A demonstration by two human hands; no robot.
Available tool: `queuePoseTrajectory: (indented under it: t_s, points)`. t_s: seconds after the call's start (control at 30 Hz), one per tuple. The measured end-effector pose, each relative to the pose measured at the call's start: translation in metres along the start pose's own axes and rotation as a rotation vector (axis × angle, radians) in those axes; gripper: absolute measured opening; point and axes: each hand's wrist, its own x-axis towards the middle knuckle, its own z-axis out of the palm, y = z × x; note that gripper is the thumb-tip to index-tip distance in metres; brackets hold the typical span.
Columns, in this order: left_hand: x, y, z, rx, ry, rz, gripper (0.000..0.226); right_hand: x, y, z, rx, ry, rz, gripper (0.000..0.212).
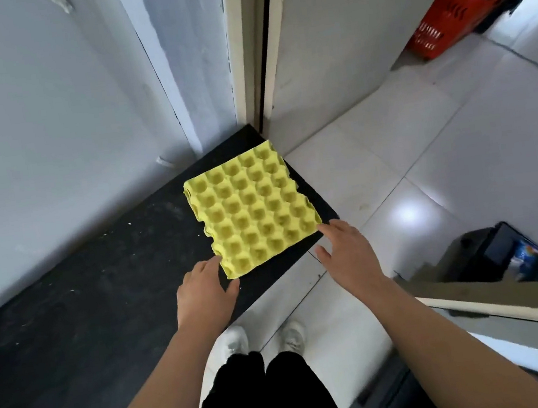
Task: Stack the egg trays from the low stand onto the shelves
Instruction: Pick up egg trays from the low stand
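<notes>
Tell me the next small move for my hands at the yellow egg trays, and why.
Probably curl the left hand and right hand round the near edge of the yellow egg trays. Both hands lie open at the two near corners, gripping nothing yet, and the trays rest flat on the black stand, so a grip should come before any lift.

Bright and even all over. White glare spot on the shiny floor tiles (407,214). Soft shadows only. Bent lines at the edges, blurry corners.
</notes>
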Motion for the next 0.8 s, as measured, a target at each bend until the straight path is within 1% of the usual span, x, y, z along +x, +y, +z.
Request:
queuePoseTrajectory:
  t_s: [0.1,0.27,0.43,0.5,0.57,0.67,0.8]
  points:
    - [0.031,0.002,0.021,-0.047,-0.045,-0.083,0.06,0.041,0.017,0.019,0.016,-0.063,0.036,0.05]
    - [0.087,-0.008,0.063,-0.143,-0.13,-0.19,0.076,0.106,0.04,0.063,0.038,-0.148,0.068,0.06]
    - [0.135,-0.025,0.1,-0.278,-0.15,-0.268,0.089,0.157,0.055,0.108,0.042,-0.239,0.114,0.072]
    - [0.148,-0.032,0.111,-0.328,-0.149,-0.274,0.094,0.173,0.061,0.123,0.054,-0.266,0.126,0.077]
    - [0.156,-0.037,0.118,-0.359,-0.14,-0.283,0.096,0.185,0.066,0.134,0.096,-0.269,0.154,0.082]
    - [0.162,-0.039,0.127,-0.431,-0.143,-0.344,0.1,0.192,0.071,0.142,0.162,-0.262,0.2,0.086]
    - [0.159,-0.037,0.124,-0.536,-0.138,-0.361,0.101,0.187,0.07,0.14,0.216,-0.231,0.189,0.08]
